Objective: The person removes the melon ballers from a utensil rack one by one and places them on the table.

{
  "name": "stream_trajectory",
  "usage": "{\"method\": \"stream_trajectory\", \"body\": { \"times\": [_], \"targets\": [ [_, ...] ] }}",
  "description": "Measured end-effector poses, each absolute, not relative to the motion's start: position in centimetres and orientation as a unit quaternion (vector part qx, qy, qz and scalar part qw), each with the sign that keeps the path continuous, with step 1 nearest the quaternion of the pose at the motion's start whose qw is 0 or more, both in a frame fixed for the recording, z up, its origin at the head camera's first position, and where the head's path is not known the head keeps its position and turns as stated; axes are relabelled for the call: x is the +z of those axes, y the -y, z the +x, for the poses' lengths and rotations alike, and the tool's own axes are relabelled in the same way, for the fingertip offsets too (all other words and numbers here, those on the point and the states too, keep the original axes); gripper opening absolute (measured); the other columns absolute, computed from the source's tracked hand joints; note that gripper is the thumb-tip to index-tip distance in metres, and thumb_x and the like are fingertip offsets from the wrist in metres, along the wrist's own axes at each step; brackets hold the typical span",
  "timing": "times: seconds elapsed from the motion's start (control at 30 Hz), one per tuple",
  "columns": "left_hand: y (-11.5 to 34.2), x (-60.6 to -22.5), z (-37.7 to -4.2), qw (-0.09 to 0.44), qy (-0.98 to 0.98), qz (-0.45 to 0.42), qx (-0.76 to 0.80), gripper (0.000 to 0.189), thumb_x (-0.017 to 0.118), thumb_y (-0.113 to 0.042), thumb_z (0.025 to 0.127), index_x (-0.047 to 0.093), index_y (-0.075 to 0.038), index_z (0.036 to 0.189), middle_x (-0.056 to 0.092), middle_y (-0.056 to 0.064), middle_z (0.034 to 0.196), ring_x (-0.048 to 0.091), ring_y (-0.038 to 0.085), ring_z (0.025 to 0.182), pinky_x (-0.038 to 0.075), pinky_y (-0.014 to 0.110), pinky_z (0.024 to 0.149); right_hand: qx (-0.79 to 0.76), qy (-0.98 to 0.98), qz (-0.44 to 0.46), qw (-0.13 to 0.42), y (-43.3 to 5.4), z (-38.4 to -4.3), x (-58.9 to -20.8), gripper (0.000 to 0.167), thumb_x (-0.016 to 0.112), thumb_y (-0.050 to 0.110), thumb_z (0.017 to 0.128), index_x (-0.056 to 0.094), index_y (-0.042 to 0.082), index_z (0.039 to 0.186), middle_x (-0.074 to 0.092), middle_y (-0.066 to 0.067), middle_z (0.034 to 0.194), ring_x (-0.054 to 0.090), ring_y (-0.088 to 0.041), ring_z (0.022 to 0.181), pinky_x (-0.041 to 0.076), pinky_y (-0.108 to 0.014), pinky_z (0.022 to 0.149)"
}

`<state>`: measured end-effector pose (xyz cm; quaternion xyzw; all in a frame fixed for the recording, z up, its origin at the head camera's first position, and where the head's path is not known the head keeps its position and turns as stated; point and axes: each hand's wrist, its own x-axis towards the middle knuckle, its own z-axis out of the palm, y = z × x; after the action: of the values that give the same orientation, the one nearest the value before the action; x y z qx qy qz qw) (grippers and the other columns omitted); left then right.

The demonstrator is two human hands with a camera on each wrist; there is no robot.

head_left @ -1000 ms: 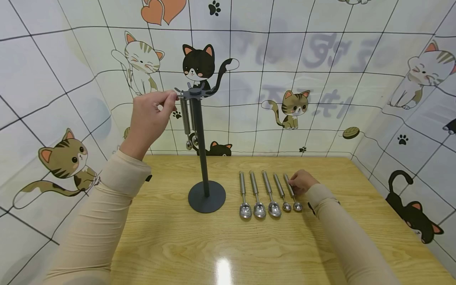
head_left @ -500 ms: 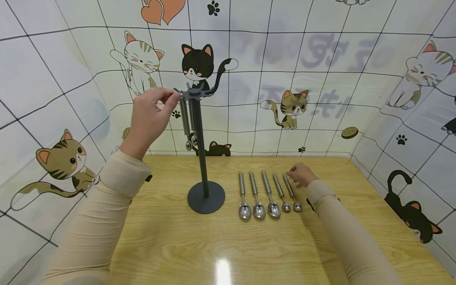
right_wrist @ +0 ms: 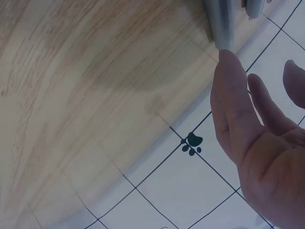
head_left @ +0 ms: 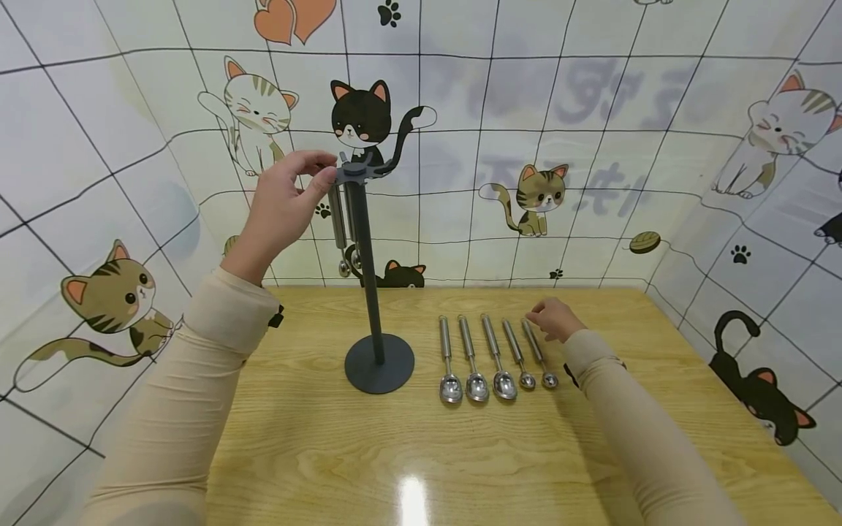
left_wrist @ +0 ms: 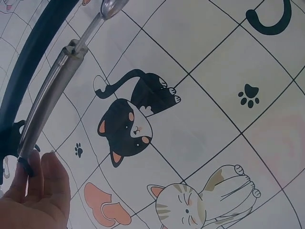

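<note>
A dark grey rotary utensil stand (head_left: 372,270) rises from a round base, with slim metal scoops (head_left: 338,219) hanging from hooks on its left side. My left hand (head_left: 279,201) is at the top, thumb and fingers around the end of a hook. In the left wrist view, fingertips (left_wrist: 35,169) meet that hook (left_wrist: 25,166) just below a hanging scoop's handle (left_wrist: 52,90). My right hand (head_left: 555,319) hovers at the handle end of the rightmost small scoop (head_left: 536,347) on the table. In the right wrist view a fingertip reaches that handle, thumb apart.
Several steel scoops lie in a row right of the base, handles toward the wall; large bowls, such as the leftmost scoop (head_left: 450,387), are left and small bowls right. The wooden table (head_left: 316,453) ends at a cat-patterned wall covering (head_left: 454,219).
My left hand shifts slightly right toward the stand's head, fingers reaching further over the hook. My right hand has risen a little from the rightmost scoop's handle toward its end. The scoops stay put.
</note>
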<state>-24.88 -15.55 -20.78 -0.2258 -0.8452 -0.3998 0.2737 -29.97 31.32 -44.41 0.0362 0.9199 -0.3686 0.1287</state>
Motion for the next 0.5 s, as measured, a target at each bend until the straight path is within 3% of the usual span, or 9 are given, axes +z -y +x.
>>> {"method": "stream_trajectory", "body": {
  "times": [0.5],
  "targets": [
    [16.0, -20.0, -24.9, 0.222, 0.86, -0.211, -0.407, 0.037, 0.055, -0.037, 0.105, 0.069, -0.014, 0.131, 0.062, -0.001, 0.137, 0.053, 0.014, 0.124, 0.043, 0.038, 0.098, -0.337, -0.935, 0.005, 0.111, -29.7, -30.0, -44.0, 0.045, 0.048, 0.021, 0.108, 0.05, -0.014, 0.138, 0.051, -0.034, 0.136, 0.061, -0.047, 0.114, 0.054, -0.051, 0.09]
  ]
}}
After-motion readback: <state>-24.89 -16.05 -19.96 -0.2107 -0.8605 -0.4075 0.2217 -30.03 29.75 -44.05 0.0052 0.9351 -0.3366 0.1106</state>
